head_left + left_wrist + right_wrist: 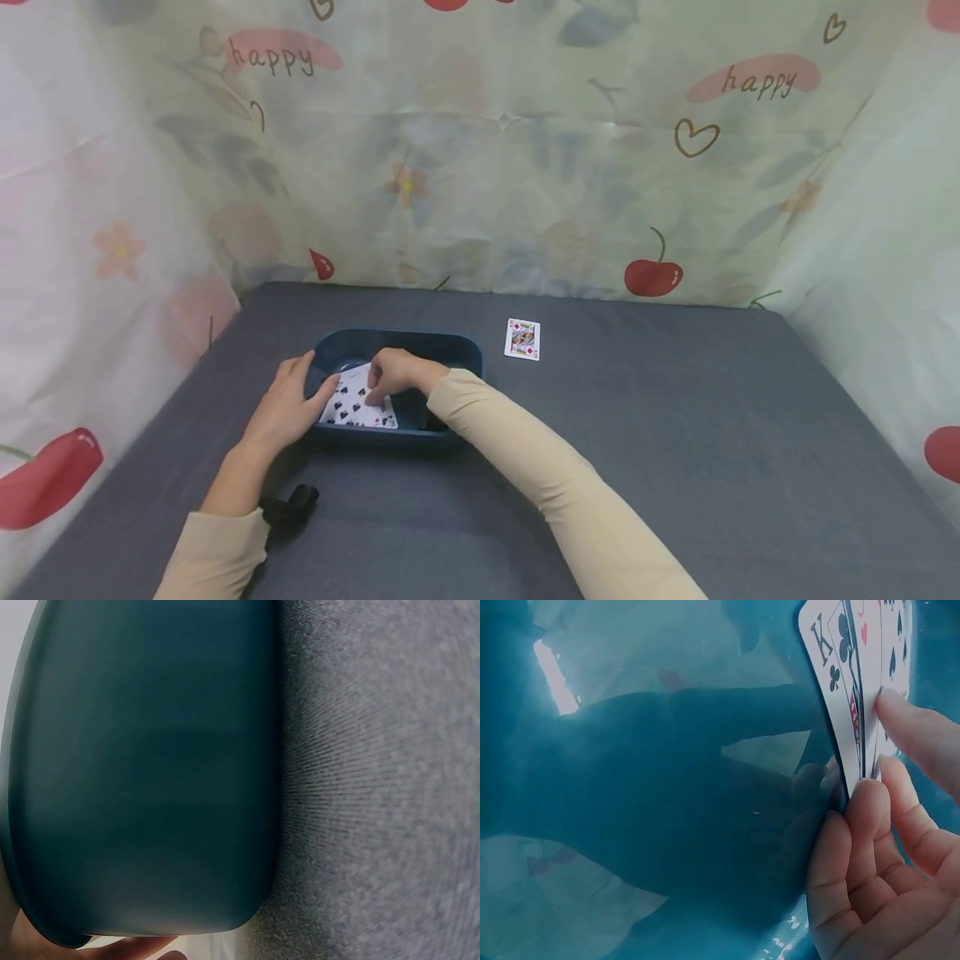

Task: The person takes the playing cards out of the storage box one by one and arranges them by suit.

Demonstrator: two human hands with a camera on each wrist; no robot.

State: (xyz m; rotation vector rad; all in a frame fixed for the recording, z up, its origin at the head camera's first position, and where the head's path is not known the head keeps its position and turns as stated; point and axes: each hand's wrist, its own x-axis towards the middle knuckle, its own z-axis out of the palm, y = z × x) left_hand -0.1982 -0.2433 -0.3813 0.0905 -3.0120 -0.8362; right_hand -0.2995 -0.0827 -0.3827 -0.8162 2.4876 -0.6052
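I judge the handling of the cards to be partway along: several white playing cards (345, 404) lie within the deep teal-blue plastic tray (420, 342), while one white face card with red diamonds (522, 339) lies outside it, near the far edge of the dark grey cloth surface (637, 417). The cards under my right hand (396, 372) are not yet released, and I cannot tell whether they are being laid down or picked up. The tray sits towards the left edge of the surface.

My right grip pinches the fanned cards between thumb and fingers. My left hand (288, 404) holds the tray's left end, thumb over the rim and fingers along the outside.

From the head, I see mainly black spades in the tray; only the right wrist view shows a king of clubs (834, 675) and a heart card (868, 660) beside them. The left wrist view gives just the tray's outer wall against the cloth, with no cards; the face card outside shows only from the head.
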